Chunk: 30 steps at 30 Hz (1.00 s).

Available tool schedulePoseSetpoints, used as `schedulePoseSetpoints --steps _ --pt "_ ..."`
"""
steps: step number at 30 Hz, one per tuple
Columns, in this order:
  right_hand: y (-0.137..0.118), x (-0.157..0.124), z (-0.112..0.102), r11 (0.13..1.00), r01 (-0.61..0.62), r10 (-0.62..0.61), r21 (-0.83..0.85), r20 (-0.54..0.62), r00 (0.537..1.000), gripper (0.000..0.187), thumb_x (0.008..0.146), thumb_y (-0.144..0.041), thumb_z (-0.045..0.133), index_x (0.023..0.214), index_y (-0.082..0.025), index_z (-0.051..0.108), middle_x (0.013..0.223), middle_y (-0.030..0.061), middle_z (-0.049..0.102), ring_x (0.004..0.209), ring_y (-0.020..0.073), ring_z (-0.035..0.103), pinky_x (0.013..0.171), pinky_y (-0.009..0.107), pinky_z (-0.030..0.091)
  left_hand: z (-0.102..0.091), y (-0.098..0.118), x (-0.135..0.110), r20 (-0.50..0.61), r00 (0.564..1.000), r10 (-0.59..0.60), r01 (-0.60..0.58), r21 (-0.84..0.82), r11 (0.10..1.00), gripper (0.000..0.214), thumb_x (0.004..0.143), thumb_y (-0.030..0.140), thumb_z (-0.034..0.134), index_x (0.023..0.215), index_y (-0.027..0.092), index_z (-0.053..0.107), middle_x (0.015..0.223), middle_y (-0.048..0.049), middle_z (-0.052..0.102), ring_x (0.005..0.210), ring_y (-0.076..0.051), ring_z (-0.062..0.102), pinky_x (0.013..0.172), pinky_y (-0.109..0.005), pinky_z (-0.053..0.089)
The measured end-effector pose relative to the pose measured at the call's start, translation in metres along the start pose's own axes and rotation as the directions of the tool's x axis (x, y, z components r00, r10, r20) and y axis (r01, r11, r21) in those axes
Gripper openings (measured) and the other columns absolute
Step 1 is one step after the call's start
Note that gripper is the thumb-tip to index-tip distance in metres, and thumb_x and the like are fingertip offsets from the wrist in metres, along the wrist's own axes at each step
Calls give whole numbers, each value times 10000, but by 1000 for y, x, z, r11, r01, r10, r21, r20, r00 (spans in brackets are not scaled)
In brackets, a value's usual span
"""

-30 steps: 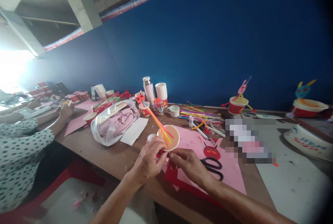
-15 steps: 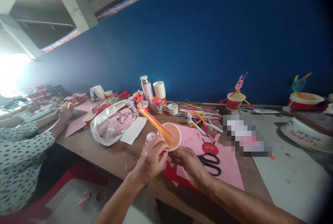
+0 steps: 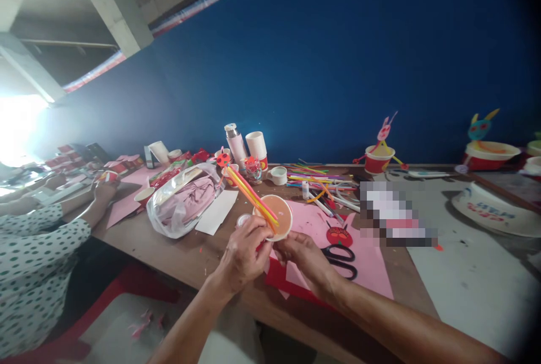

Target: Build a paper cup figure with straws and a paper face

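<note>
My left hand (image 3: pixel 245 251) is closed on the near left side of a white-rimmed paper cup (image 3: pixel 284 206), its mouth tipped toward me. Thin pink and yellow strips (image 3: pixel 249 189) stand up out of the cup at a slant, with their lower ends by my left fingers. My right hand (image 3: pixel 302 251) pinches the cup's near right side below the rim; its fingertips are partly hidden. Black-handled scissors (image 3: pixel 343 262) lie beside my right wrist on a pink sheet (image 3: pixel 374 262), near a red paper face (image 3: pixel 339 235) with ears.
A clear plastic bag (image 3: pixel 181 200), stacked paper cups (image 3: pixel 256 147) and a pink flask (image 3: pixel 235 141) stand behind. Coloured strips (image 3: pixel 316 175) lie at the wall. A cup figure (image 3: pixel 379 158) stands right of them. At left, a co-worker's dotted sleeve (image 3: pixel 38 251) borders the table.
The view has shifted slightly. Both hands still hold the cup, and the strips lean a little differently, with their lower ends nearer the left side of the rim.
</note>
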State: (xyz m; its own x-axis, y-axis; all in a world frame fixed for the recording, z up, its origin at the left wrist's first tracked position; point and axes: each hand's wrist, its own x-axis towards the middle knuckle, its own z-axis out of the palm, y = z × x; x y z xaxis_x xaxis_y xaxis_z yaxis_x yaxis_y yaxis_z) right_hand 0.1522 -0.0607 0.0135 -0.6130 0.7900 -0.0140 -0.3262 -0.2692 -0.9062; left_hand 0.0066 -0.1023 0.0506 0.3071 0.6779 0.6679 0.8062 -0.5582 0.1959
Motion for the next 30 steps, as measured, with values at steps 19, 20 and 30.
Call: schedulePoseSetpoints --steps 19,20,30 --pt "-61 0 -26 204 312 -445 -928 196 874 316 822 -434 495 780 -190 692 1165 90 562 1041 259 500 869 408 373 1 5 10 454 887 89 -154 109 982 141 788 84 437 738 162 542 810 -46 535 709 -141 512 614 -253 414" --pt "-58 1 -27 261 323 -422 -910 194 886 316 824 -425 494 765 -187 693 1153 88 574 1032 253 510 851 389 383 2 5 11 464 881 91 -149 90 985 135 780 80 442 742 163 542 810 -44 533 717 -143 513 624 -254 418" --pt "-52 8 -31 662 255 -223 -705 140 965 254 806 -373 521 817 -185 692 777 18 631 709 147 548 627 257 378 -1 -2 0 244 967 75 -48 -114 992 184 752 50 481 851 183 562 1161 -101 446 1108 -212 458 886 -329 434"
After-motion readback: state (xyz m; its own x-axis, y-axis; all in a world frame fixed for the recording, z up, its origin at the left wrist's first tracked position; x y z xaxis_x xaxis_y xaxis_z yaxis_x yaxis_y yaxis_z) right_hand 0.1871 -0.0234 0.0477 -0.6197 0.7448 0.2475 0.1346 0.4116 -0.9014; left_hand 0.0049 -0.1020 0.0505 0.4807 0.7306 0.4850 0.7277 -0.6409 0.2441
